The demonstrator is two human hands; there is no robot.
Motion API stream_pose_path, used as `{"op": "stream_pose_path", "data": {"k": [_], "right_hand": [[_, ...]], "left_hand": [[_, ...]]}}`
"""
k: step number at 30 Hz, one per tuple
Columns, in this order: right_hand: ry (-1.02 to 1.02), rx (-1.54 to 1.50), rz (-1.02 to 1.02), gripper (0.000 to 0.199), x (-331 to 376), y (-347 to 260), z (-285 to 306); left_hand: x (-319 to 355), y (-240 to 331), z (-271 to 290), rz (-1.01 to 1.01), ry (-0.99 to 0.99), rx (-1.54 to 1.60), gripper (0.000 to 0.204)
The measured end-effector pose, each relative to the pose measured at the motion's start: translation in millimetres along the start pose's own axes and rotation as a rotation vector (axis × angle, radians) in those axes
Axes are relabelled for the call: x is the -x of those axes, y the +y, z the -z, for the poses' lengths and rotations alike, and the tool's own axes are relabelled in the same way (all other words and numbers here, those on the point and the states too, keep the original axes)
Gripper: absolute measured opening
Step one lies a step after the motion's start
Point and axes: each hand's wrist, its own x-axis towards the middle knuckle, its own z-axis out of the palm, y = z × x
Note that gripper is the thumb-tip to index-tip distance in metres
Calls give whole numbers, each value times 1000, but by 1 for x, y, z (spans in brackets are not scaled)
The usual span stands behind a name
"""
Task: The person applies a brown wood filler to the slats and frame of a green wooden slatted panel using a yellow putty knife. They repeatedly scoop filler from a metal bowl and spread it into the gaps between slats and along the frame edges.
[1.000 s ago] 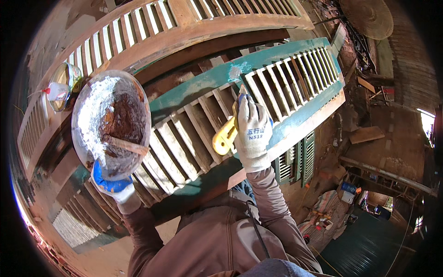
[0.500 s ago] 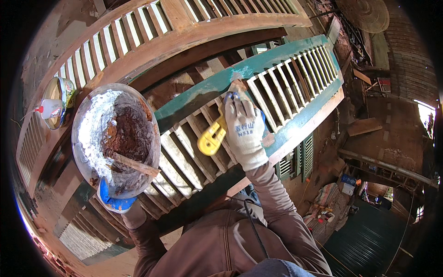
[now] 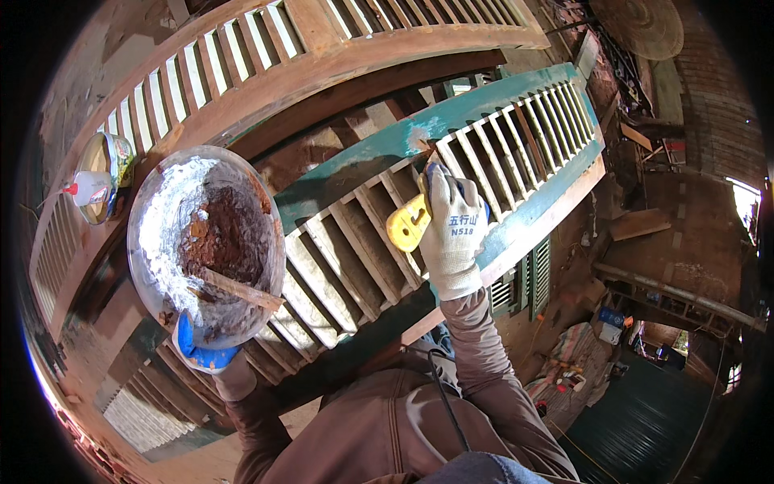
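The right hand (image 3: 453, 234) grips a yellow-handled scraper (image 3: 411, 219), its blade at the shutter's (image 3: 484, 153) teal rail, where one pale filled patch shows; most of the rail looks untreated. Left of the shutter, the left hand (image 3: 205, 353) holds a filler bowl (image 3: 205, 242)

A long louvred shutter (image 3: 484, 161) with a worn teal frame lies slanted across timber supports, its bare wooden slats running crosswise. Beyond it lies a second, unpainted slatted panel (image 3: 266, 48). On that panel's left end rest a small tin (image 3: 113, 161) and a white squeeze bottle (image 3: 87, 190).
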Motion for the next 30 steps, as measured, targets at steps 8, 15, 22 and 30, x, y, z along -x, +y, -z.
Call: {"op": "stream_pose_path", "data": {"k": [8,15,22,30], "right_hand": [[49,-112,12,40,3,1,16],[32,-18,8,49,1,3,-2],[33,-159,-11,48,-3,7,7],[35,-150,73,50,-14,10,-5]], "left_hand": [[-2,-3,0,-174,-74,-176,41],[2,2,-11,-105,7,-1,43],[1,2,-5,15,-28,108,44],[4,-2,-3,-120,-32,-80,39]]}}
